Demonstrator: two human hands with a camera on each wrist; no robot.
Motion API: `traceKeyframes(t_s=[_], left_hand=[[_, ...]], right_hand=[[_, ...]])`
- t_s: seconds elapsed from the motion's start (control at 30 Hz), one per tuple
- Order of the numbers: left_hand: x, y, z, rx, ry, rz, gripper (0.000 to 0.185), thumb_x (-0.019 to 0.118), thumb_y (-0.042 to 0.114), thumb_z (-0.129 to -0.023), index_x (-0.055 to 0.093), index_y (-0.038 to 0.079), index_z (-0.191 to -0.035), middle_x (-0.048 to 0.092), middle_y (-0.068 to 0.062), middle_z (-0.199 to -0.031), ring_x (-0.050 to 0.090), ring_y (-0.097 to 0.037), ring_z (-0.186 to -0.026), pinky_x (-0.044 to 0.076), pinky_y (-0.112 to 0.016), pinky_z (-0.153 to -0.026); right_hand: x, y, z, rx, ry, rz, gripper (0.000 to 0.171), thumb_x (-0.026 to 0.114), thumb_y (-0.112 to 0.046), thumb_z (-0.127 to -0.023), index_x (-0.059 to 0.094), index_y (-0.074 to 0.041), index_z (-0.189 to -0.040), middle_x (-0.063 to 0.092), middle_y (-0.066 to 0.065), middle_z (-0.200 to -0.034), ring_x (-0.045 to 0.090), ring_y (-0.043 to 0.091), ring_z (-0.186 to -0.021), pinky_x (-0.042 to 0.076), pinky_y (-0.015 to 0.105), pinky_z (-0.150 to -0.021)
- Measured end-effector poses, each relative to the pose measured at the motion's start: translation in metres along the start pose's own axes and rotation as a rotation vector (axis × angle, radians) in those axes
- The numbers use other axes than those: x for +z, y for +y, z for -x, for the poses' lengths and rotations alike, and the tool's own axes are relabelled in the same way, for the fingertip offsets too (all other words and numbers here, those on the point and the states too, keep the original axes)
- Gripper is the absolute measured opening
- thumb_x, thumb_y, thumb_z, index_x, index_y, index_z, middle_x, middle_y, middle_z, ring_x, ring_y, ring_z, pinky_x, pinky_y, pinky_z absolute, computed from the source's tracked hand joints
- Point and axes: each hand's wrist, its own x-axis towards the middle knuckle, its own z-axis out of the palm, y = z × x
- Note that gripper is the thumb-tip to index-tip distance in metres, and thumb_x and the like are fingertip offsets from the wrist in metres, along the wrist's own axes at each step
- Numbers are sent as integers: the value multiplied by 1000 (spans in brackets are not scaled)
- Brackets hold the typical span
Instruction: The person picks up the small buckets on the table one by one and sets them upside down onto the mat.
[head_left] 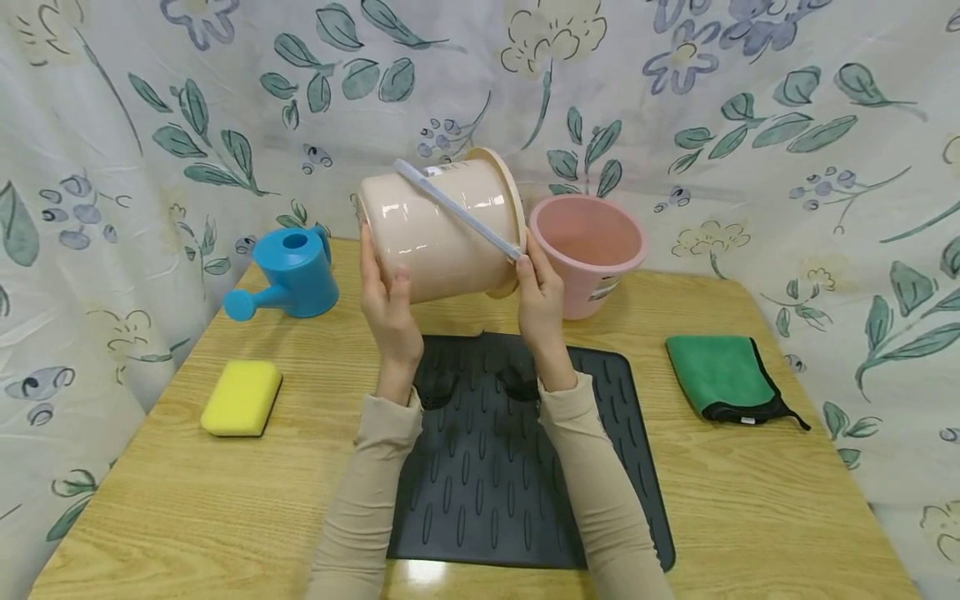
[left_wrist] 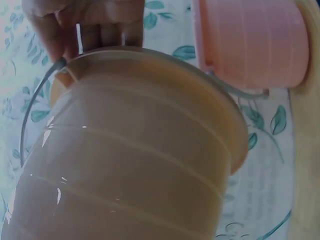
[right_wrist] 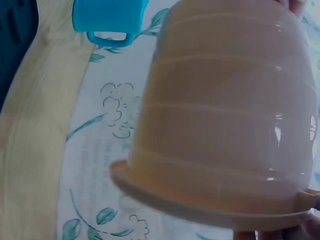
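Both hands, left and right, clasp the tilted beige bucket at base and rim; light, glossy, probably slippery.

Both forearms reach forward, left hand and right hand raised, fingers curled.

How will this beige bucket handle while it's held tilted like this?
The beige bucket is probably light: both hands, left and right, hold it up by its ends. Its glossy wall may be slippery. The thin bail handle lies loose across it and would likely swing.
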Motion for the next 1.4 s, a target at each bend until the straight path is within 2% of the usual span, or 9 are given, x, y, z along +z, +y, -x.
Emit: traceKeyframes(t_s=[0.17, 0.3, 0.5, 0.7, 0.8, 0.9, 1.03, 1.27, 1.4], left_hand=[[-3, -1, -1, 132, -44, -156, 71, 45, 37, -84, 27, 1, -143, 26, -6, -149, 29, -16, -134, 29, -33, -108], [-5, 5, -1, 217, -78, -302, 73, 43, 48, -86, 32, 2, -141, 28, -4, -149, 22, -14, -137, 20, -33, -111], [-5, 16, 1, 339, -150, -448, 73, 40, 52, -88, 37, -1, -138, 33, -9, -146, 25, -18, -136, 20, -36, -111], [-6, 25, 2, 493, -283, -568, 74, 39, 53, -90, 37, -3, -137, 33, -14, -145, 26, -24, -136, 21, -40, -111], [-8, 29, 3, 533, -382, -631, 72, 39, 51, -91, 35, -4, -138, 31, -15, -145, 25, -24, -136, 20, -39, -111], [-11, 33, 5, 565, -465, -685, 72, 39, 50, -91, 35, -4, -138, 32, -16, -145, 25, -23, -136, 20, -38, -111], [-15, 38, 9, 618, -550, -747, 71, 35, 51, -92, 37, -4, -137, 35, -17, -142, 28, -24, -135, 22, -38, -111], [-16, 47, 12, 669, -740, -854, 66, 48, 42, -88, 40, -2, -136, 38, -15, -141, 30, -24, -134, 21, -36, -111], [-18, 48, 11, 667, -831, -909, 66, 55, 39, -85, 42, -2, -135, 41, -15, -139, 32, -25, -133, 22, -35, -111]], right_hand=[[-5, 12, 5, 65, -22, -141, 43, 33, -7, -100, 29, -3, -142, 37, 14, -142, 45, 27, -122, 41, 46, -96], [-10, 29, 10, 118, -27, -259, 43, 36, -16, -100, 32, -11, -143, 40, 8, -141, 48, 24, -118, 43, 44, -95], [-17, 37, 19, 234, -55, -340, 43, 38, -22, -99, 34, -17, -142, 44, 3, -137, 51, 20, -114, 42, 40, -97], [-24, 41, 28, 374, -72, -485, 43, 34, -16, -100, 31, -10, -143, 53, 4, -118, 56, 14, -106, 43, 37, -97], [-27, 43, 34, 441, -70, -538, 43, 33, -13, -100, 30, -5, -143, 52, 7, -122, 57, 11, -104, 45, 33, -93], [-29, 47, 43, 505, -86, -547, 43, 32, -11, -100, 30, -1, -142, 47, 18, -130, 58, 12, -103, 48, 30, -89], [-31, 50, 56, 560, -172, -485, 41, 32, -10, -100, 33, 3, -139, 41, 26, -135, 58, 14, -106, 48, 29, -89], [-30, 56, 80, 622, -358, -433, 38, 33, -8, -100, 38, 6, -135, 48, 25, -129, 59, 20, -107, 47, 32, -91], [-29, 58, 94, 662, -429, -474, 38, 31, -8, -100, 36, 10, -133, 53, 22, -123, 60, 20, -105, 47, 33, -91]])
